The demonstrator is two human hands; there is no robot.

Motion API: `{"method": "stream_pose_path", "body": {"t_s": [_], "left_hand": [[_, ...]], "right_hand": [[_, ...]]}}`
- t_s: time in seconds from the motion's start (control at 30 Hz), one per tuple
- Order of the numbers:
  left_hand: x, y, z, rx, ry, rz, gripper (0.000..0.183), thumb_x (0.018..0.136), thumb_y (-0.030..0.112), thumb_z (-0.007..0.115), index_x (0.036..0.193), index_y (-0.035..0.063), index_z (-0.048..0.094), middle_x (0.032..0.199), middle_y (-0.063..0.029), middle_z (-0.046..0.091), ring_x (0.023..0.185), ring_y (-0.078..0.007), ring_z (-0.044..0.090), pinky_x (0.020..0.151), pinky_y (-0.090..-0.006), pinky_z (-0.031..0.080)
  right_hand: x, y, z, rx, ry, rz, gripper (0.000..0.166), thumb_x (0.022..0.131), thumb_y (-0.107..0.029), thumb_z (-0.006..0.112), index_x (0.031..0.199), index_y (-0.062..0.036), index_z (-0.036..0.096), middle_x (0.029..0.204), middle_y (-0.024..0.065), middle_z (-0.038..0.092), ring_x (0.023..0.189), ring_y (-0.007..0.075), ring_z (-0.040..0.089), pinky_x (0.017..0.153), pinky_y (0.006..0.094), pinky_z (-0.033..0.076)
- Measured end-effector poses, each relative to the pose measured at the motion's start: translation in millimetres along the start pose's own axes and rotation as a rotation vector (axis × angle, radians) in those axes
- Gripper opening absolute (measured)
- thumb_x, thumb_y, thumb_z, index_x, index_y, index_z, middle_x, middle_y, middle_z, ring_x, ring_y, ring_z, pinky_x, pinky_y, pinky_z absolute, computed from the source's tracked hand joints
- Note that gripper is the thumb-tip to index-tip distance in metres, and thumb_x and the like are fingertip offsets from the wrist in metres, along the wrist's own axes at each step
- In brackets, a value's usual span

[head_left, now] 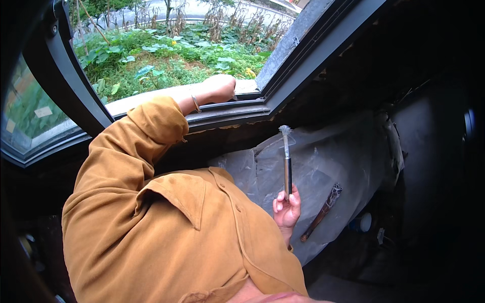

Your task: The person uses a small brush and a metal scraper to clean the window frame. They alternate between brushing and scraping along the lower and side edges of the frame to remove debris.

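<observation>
My right hand (pixel 288 212) holds a slim brush (pixel 288 166) upright by the lower end of its dark, shiny handle. The brush has a silvery neck and a splayed tuft of pale grey bristles at the top. My left hand (pixel 220 88), with a bangle at the wrist, is curled at the sill track of an open window (pixel 231 113), near the corner of the dark metal frame. A small dark edge shows beneath its fingers; what it is, and whether the hand grips it, is hidden.
A translucent plastic sheet (pixel 242 170) spreads below the window. On it lies a dark brown stick (pixel 322 212) with a frayed, whitish end. A small white-and-blue container (pixel 364 222) sits beyond the sheet's edge. To the left stands the glazed window sash (pixel 41 102); green plants (pixel 170 60) grow outside.
</observation>
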State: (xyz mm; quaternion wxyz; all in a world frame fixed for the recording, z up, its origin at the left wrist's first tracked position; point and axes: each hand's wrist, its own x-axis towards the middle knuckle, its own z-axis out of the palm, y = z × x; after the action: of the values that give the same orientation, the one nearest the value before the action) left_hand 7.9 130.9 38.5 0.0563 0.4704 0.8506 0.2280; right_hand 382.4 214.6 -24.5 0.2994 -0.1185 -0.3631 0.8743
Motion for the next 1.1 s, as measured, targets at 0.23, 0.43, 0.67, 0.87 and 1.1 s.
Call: {"method": "stream_pose_path", "body": {"t_s": [0.23, 0.43, 0.67, 0.87, 1.1], "left_hand": [[37, -15, 40, -0.063, -0.080, -0.033, 0.015, 0.072, 0.016, 0.057, 0.071, 0.0023, 0.064, 0.064, -0.0123, 0.062, 0.060, -0.0229, 0.059, 0.060, -0.0339, 0.046], [47, 2, 53, -0.322, 0.018, -0.172, 0.015, 0.071, 0.016, 0.058, 0.069, 0.0020, 0.063, 0.059, -0.0088, 0.059, 0.054, -0.0177, 0.055, 0.055, -0.0313, 0.044], [39, 4, 47, -0.518, -0.006, -0.207, 0.015, 0.078, 0.016, 0.058, 0.073, 0.0021, 0.061, 0.058, -0.0022, 0.055, 0.050, -0.0118, 0.048, 0.049, -0.0289, 0.039], [30, 3, 40, -0.695, -0.059, -0.233, 0.016, 0.080, 0.017, 0.058, 0.073, 0.0033, 0.060, 0.058, -0.0007, 0.052, 0.049, -0.0093, 0.044, 0.044, -0.0261, 0.034], [24, 0, 39, -0.689, -0.046, -0.244, 0.015, 0.081, 0.017, 0.058, 0.075, 0.0042, 0.061, 0.058, 0.0000, 0.051, 0.046, -0.0086, 0.042, 0.042, -0.0254, 0.032]], "right_hand": [[1, 1, -3, 0.002, 0.009, -0.002, 0.036, 0.080, -0.013, 0.050, 0.114, 0.0011, 0.046, 0.073, 0.0144, 0.058, 0.050, 0.0151, 0.051, 0.043, 0.0234, 0.043], [-3, 2, -10, -0.001, 0.050, -0.041, 0.037, 0.080, -0.013, 0.049, 0.115, 0.0012, 0.046, 0.073, 0.0141, 0.058, 0.050, 0.0149, 0.051, 0.043, 0.0235, 0.043], [-5, -2, -7, -0.018, 0.055, -0.059, 0.037, 0.080, -0.013, 0.049, 0.114, 0.0017, 0.046, 0.073, 0.0135, 0.058, 0.049, 0.0146, 0.050, 0.043, 0.0236, 0.043], [-6, -2, -8, -0.011, 0.055, -0.049, 0.036, 0.080, -0.014, 0.050, 0.113, 0.0018, 0.046, 0.073, 0.0136, 0.058, 0.049, 0.0146, 0.050, 0.043, 0.0233, 0.043], [-4, 0, -5, -0.011, 0.042, -0.027, 0.036, 0.081, -0.013, 0.049, 0.114, 0.0012, 0.046, 0.074, 0.0139, 0.058, 0.050, 0.0147, 0.051, 0.043, 0.0230, 0.043]]}}
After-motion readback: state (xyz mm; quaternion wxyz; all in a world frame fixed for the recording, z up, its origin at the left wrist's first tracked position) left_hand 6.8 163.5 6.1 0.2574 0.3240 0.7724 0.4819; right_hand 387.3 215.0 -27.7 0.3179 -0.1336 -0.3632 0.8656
